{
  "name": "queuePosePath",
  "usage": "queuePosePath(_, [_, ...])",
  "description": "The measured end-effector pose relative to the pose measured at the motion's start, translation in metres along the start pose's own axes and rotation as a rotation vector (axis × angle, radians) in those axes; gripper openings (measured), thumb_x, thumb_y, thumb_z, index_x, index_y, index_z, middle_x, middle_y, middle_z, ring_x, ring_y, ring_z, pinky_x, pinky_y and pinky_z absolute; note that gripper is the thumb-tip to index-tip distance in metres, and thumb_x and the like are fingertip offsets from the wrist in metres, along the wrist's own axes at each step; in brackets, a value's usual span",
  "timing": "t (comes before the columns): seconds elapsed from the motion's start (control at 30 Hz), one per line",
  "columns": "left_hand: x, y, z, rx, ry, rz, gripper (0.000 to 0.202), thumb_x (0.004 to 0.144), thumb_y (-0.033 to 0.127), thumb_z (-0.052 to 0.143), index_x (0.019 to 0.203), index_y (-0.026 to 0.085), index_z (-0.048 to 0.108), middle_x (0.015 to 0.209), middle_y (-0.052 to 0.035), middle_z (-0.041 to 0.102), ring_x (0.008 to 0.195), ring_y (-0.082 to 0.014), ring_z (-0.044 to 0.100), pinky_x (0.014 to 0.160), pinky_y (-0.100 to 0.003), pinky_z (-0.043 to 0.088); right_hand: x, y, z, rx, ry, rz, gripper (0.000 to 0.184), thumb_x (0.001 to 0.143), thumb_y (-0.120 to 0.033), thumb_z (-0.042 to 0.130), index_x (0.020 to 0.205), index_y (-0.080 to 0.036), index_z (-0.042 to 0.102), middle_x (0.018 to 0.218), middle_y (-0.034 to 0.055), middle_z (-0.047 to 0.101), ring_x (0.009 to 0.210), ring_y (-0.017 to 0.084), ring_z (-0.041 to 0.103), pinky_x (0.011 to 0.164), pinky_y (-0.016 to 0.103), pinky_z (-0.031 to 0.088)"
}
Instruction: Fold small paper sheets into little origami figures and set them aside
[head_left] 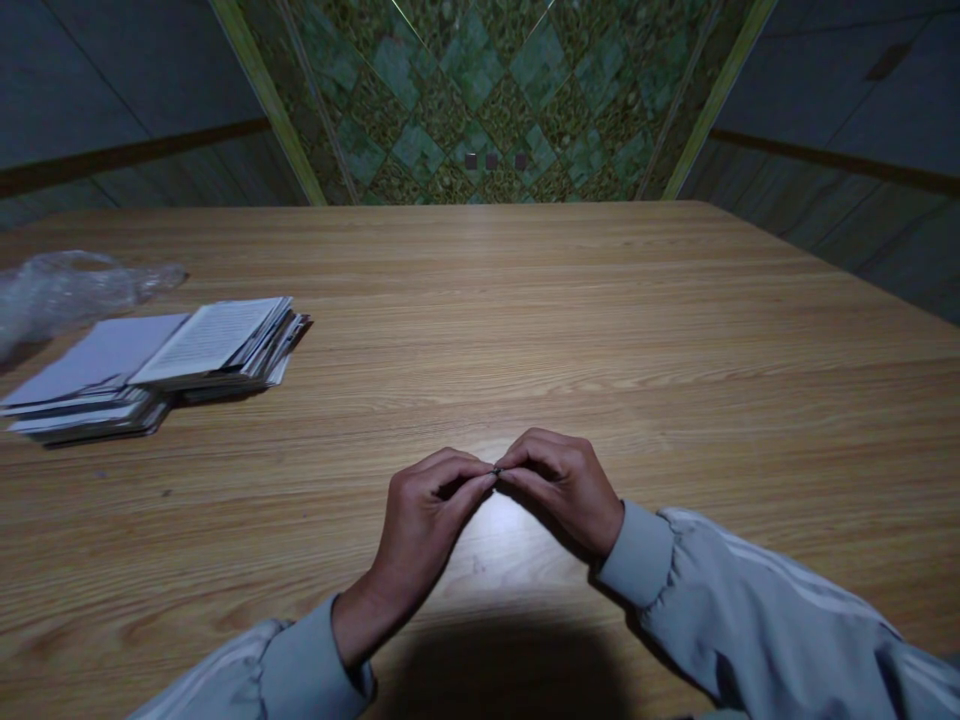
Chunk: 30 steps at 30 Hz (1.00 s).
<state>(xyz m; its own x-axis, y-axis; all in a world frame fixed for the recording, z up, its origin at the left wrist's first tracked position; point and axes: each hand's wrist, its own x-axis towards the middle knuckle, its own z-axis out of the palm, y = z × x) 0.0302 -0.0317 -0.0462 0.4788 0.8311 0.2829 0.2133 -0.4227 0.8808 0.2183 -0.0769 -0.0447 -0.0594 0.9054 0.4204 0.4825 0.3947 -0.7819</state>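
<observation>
My left hand [427,510] and my right hand [566,485] meet fingertip to fingertip above the wooden table [600,330]. Both are closed in a pinch, thumb against fingers. Between the tips shows a tiny dark object [496,471], gripped from the left and the right at once. It is too small for its kind to be told, and the fingers cover most of it. Grey sleeves reach to both wrists.
Two stacks of papers lie at the left, one [217,340] partly overlapping the other [97,370]. Behind them is a crumpled clear plastic bag [75,290]. A green diamond-patterned wall [480,100] rises beyond the table's far edge.
</observation>
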Motion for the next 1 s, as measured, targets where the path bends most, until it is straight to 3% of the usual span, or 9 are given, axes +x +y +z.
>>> queuePosePath(0.57, [0.0006,-0.002,-0.0012,-0.147,0.027,-0.144,0.01,0.086,0.026,0.072,0.079,0.021,0.077,0.08,-0.0029,0.074,0.075,-0.0178,0.069,0.07,-0.027,0.052,0.0012,0.0006,-0.001,0.103,0.041,0.069,0.009,0.088,-0.022,0.073,0.08,-0.018,0.074,0.075,0.003,0.072,0.069,0.015,0.067,0.064,0.025,0.048])
queuePosePath(1.0, [0.0031,-0.0065,-0.0014,-0.267,0.2,-0.261,0.015,0.085,0.033,0.073,0.086,0.018,0.074,0.089,-0.0039,0.075,0.084,-0.0178,0.069,0.078,-0.027,0.053,0.0017,0.0057,-0.0007,0.248,0.143,0.263,0.011,0.088,-0.027,0.068,0.081,-0.019,0.067,0.077,0.0011,0.069,0.072,0.015,0.062,0.065,0.027,0.047])
